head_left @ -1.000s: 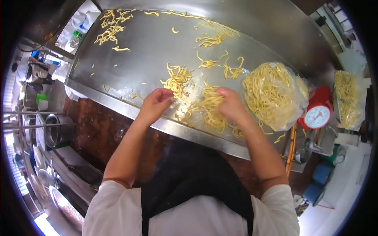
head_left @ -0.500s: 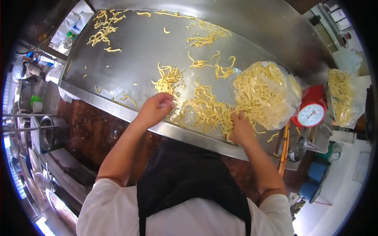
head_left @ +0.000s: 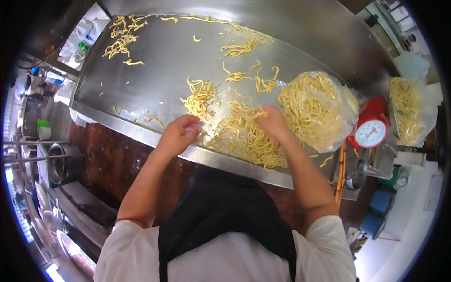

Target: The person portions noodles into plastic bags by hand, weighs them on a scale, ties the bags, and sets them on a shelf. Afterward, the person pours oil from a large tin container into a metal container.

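Thick yellow noodles (head_left: 265, 148) lie in a loose heap on the steel worktop (head_left: 155, 61), close to its front edge. My right hand (head_left: 272, 124) is over the heap's upper right side, its fingers closed on some noodles. Left of the heap, my left hand (head_left: 178, 136) hovers by the front rim, fingers loosely curled with a gap to the thumb and nothing visible in them. A smaller noodle clump (head_left: 201, 97) lies just beyond it. To the right of my right hand sits a clear plastic bag full of noodles (head_left: 312, 110).
A red dial scale (head_left: 371, 129) stands right of the bag, with another bag of noodles (head_left: 406, 110) beyond. Wooden sticks (head_left: 340, 176) lean at the front right corner. Scattered noodles (head_left: 121, 44) lie at the far left, near the raised steel back wall (head_left: 300, 28).
My right hand has moved up and left from the heap's lower right side, with noodles in its fingers. My left hand has shifted slightly left and down.
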Motion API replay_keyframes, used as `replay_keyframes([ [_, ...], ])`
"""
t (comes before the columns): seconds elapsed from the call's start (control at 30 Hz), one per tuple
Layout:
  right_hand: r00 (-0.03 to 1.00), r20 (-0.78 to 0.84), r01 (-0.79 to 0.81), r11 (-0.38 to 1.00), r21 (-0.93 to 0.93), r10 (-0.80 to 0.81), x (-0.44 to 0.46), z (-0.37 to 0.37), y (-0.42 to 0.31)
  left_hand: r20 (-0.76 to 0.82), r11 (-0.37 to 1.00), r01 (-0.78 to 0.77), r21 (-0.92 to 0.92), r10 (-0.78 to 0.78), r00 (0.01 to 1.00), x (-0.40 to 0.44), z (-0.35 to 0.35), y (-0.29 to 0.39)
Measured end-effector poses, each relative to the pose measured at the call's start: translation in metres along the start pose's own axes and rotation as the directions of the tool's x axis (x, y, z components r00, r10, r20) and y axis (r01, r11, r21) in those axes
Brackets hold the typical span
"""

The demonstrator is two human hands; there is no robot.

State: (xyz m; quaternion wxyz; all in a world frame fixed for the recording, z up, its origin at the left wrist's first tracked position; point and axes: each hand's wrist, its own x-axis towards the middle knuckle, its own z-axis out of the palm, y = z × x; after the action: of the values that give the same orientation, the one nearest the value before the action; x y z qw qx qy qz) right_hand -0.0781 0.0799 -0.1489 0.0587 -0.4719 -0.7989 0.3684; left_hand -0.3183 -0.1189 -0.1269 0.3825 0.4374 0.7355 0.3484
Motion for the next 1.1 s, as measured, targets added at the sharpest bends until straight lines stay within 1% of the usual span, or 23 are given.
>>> replay_keyframes([
  [0.03, 0.999, 0.025, -0.026, 0.995, 0.1, 0.024, -0.003, -0.023, -0.011, -0.008, 1.0, -0.003, -0.012, 0.003, 1.0, 0.001, 0.0, -0.006],
  [0.13, 0.988, 0.09, -0.15, 0.944, 0.295, 0.129, -0.027, -0.072, -0.038, -0.032, 0.999, -0.041, -0.027, 0.04, 0.999, 0.004, 0.003, -0.021],
  [0.17, 0.976, 0.147, -0.182, 0.973, 0.144, 0.161, -0.031, -0.078, -0.035, -0.039, 0.998, -0.063, -0.027, 0.062, 0.997, 0.006, 0.003, -0.022],
  [0.23, 0.936, 0.245, -0.215, 0.962, -0.168, 0.252, -0.043, -0.087, -0.027, -0.027, 0.998, -0.052, -0.044, 0.051, 0.998, 0.007, 0.004, -0.014],
  [0.27, 0.954, 0.244, -0.101, 0.955, -0.28, 0.172, -0.053, -0.079, -0.012, -0.022, 0.998, -0.045, -0.052, 0.044, 0.999, 0.008, 0.005, -0.01],
  [0.33, 0.961, 0.276, 0.133, 0.866, -0.482, 0.006, -0.079, -0.046, 0.028, -0.014, 0.998, -0.058, -0.041, 0.057, 0.998, 0.009, 0.005, -0.007],
  [0.43, 0.974, 0.181, 0.209, 0.858, -0.47, -0.137, -0.106, -0.02, 0.033, -0.011, 0.999, -0.035, -0.035, 0.035, 0.999, 0.006, 0.002, -0.009],
  [0.53, 0.993, 0.083, 0.114, 0.9, -0.422, -0.087, -0.09, -0.008, 0.02, -0.008, 1.0, -0.019, 0.016, 0.019, 1.0, 0.003, 0.001, -0.014],
  [0.63, 0.985, 0.138, 0.16, 0.859, -0.485, -0.106, -0.068, 0.002, -0.003, -0.003, 0.999, -0.015, 0.045, 0.015, 1.0, -0.002, 0.002, -0.017],
  [0.73, 0.978, 0.209, 0.093, 0.863, -0.497, 0.015, -0.047, 0.022, 0.008, -0.002, 0.997, -0.04, 0.065, 0.041, 0.999, -0.007, -0.003, -0.01],
  [0.83, 0.994, 0.021, 0.104, 0.953, -0.286, -0.103, -0.043, 0.017, 0.015, -0.035, 0.998, -0.053, 0.035, 0.054, 0.998, -0.01, -0.009, -0.014],
  [0.87, 0.995, 0.037, 0.102, 0.973, -0.208, -0.096, -0.041, 0.01, 0.011, -0.044, 0.998, -0.054, 0.019, 0.055, 0.997, -0.011, -0.011, -0.018],
  [0.93, 0.995, 0.06, 0.089, 0.995, -0.05, -0.086, -0.032, -0.016, -0.007, -0.01, 0.998, -0.061, -0.021, 0.06, 0.998, -0.006, -0.014, -0.022],
  [0.97, 0.996, 0.068, 0.056, 0.998, 0.002, -0.056, -0.034, -0.032, -0.028, 0.011, 0.997, -0.064, -0.041, 0.064, 0.998, -0.002, -0.016, -0.023],
  [1.03, 0.996, 0.084, -0.016, 0.994, 0.106, 0.007, -0.042, -0.066, -0.075, 0.102, 0.984, -0.114, -0.134, 0.129, 0.986, 0.009, -0.021, -0.005],
  [1.07, 0.996, 0.073, 0.028, 0.973, 0.228, -0.046, -0.044, -0.077, -0.086, 0.146, 0.973, -0.14, -0.182, 0.168, 0.975, 0.016, -0.023, 0.01],
  [1.1, 0.994, 0.055, 0.073, 0.935, 0.346, -0.098, -0.045, -0.087, -0.095, 0.17, 0.959, -0.204, -0.194, 0.238, 0.956, 0.023, -0.023, 0.026],
])
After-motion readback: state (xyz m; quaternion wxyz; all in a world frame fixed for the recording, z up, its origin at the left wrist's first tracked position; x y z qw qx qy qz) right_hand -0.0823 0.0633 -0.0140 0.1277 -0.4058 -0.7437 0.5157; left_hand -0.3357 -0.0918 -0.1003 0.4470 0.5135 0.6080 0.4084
